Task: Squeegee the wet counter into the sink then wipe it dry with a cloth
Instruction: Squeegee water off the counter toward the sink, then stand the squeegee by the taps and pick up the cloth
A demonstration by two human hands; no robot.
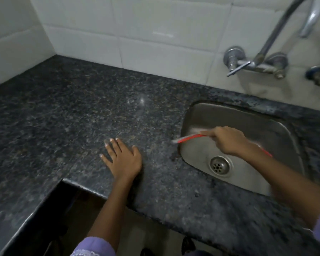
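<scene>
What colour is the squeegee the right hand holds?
Red, with a whitish, blurred blade edge: squeegee, right hand, head view.

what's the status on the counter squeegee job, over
Left hand flat on the counter, empty. Right hand gripping the red squeegee at the sink edge, blade blurred. No cloth in view, nothing in the way.

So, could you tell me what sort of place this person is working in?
Most likely a home kitchen: a dark speckled stone counter with an inset steel sink, a wall-mounted tap above it, and white tiles behind. The right hand holds a red squeegee over the sink edge.
</scene>
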